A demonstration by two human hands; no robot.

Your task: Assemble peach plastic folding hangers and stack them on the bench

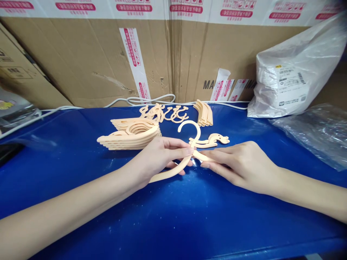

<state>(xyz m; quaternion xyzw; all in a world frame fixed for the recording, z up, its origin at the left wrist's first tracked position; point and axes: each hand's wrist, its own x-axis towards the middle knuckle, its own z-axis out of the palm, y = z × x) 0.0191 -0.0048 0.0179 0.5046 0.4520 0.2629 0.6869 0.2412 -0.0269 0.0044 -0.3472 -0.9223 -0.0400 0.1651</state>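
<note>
My left hand [159, 155] pinches a cream plastic clothes hanger just below its hook [199, 130]. The hanger's left arm [169, 174] curves down beneath my palm. From the other side, the fingers of my right hand [244, 164] close on a short cream hanger arm [200, 156], whose inner end meets the base of the hook. Whether the two parts are locked together, I cannot tell. Just behind my hands lies a loose cream hanger part [210, 141] with an animal-like end. Left of them, several cream hanger pieces [128, 141] are neatly stacked.
Loose hooks [176, 113] and a bundle of curved arm pieces [204, 113] lie towards the back of the blue table [173, 224]. A white cable [151, 99] runs before the cardboard boxes [94, 61]. A white plastic parcel [287, 72] and clear film [314, 130] are at right.
</note>
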